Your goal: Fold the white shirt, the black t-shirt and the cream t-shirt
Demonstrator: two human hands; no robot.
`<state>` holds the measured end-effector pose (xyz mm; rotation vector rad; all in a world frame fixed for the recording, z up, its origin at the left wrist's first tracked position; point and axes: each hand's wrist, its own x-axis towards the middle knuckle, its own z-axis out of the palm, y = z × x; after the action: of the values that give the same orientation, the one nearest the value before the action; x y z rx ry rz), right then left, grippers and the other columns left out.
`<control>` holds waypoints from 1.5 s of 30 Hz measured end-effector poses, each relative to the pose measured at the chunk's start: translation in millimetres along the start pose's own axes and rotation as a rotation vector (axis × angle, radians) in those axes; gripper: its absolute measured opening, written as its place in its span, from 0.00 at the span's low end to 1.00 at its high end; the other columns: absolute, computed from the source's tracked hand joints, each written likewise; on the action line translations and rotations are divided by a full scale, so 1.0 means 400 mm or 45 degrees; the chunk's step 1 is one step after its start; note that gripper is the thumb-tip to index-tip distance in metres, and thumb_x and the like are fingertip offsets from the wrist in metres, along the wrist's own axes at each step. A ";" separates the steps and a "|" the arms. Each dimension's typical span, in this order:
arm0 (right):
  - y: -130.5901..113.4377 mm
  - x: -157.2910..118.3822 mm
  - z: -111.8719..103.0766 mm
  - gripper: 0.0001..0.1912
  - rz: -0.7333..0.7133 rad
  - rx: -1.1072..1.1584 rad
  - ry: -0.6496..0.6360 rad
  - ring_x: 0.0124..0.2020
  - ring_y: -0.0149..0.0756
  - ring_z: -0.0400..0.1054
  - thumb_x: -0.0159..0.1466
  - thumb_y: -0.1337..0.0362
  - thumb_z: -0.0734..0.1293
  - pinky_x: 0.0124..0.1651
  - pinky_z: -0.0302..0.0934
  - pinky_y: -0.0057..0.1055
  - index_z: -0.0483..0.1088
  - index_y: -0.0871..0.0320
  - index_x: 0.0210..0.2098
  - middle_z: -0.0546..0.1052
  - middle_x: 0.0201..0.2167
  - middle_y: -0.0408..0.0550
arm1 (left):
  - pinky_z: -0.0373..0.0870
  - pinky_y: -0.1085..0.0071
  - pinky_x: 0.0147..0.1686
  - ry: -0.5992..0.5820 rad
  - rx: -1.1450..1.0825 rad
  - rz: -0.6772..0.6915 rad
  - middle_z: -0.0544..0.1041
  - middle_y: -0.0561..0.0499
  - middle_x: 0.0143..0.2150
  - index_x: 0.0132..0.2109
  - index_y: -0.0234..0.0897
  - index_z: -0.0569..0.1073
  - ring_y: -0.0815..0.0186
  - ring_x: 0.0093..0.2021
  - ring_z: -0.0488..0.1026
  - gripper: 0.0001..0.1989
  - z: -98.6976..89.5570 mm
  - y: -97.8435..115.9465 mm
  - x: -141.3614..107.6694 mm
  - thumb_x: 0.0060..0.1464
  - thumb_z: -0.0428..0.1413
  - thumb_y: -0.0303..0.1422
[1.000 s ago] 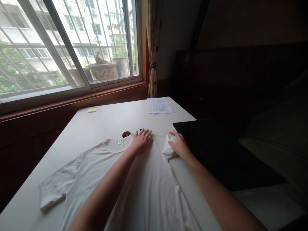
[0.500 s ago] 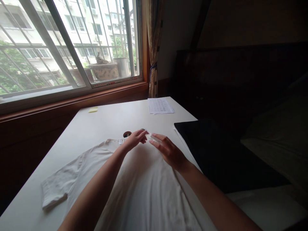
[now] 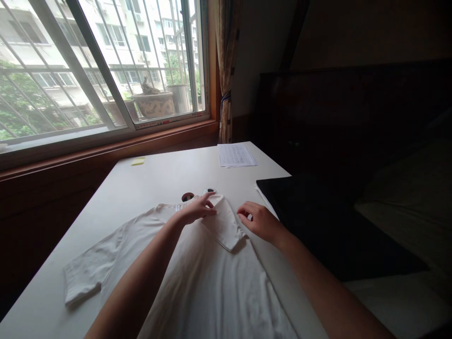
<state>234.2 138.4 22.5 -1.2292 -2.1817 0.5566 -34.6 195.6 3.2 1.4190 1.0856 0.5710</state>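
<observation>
A white short-sleeved shirt [image 3: 205,278] lies on the white table, its left sleeve [image 3: 92,268] spread out to the left. The right sleeve [image 3: 226,226] is folded inward over the body of the shirt. My left hand [image 3: 199,208] rests on the shirt near the collar, thumb and fingers apart, holding nothing. Just right of the folded sleeve is my right hand [image 3: 259,220], its fingers curled with thumb and fingertips near each other and a gap inside the curl; nothing shows between them.
Two small round items, a brown ring [image 3: 187,197] and a dark-centred roll [image 3: 210,191], sit beyond the collar. Printed sheets [image 3: 236,155] and yellow sticky notes [image 3: 138,161] lie farther back. Black fabric [image 3: 318,226] covers the table's right side.
The right sleeve now lies folded over the shirt. My right hand has let go of the fabric and moved right and slightly down. My left hand has shifted slightly and spread its fingers.
</observation>
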 end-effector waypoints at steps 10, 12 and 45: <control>0.019 -0.017 0.018 0.11 0.169 -0.086 -0.512 0.33 0.35 0.67 0.56 0.64 0.73 0.34 0.56 0.28 0.67 0.56 0.35 0.74 0.34 0.43 | 0.65 0.75 0.31 0.006 0.053 -0.063 0.73 0.52 0.40 0.69 0.42 0.62 0.70 0.33 0.71 0.39 -0.015 -0.007 -0.012 0.51 0.63 0.28; 0.015 -0.017 0.021 0.08 0.183 -0.150 -0.519 0.31 0.34 0.66 0.57 0.67 0.71 0.32 0.53 0.28 0.67 0.56 0.33 0.75 0.31 0.43 | 0.67 0.74 0.32 -0.022 0.111 -0.098 0.73 0.52 0.40 0.69 0.42 0.63 0.69 0.33 0.72 0.40 -0.024 -0.005 -0.014 0.49 0.63 0.26; 0.029 -0.034 -0.057 0.11 0.184 -0.189 -0.650 0.31 0.34 0.67 0.52 0.76 0.67 0.31 0.53 0.27 0.71 0.55 0.31 0.75 0.31 0.42 | 0.72 0.61 0.51 0.632 0.758 0.315 0.81 0.43 0.50 0.66 0.39 0.64 0.57 0.50 0.78 0.23 0.104 0.012 0.151 0.66 0.53 0.31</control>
<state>262.1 133.9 29.0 -1.4542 -2.6028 0.8577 29.1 227.6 -15.1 2.0090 1.5705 0.8520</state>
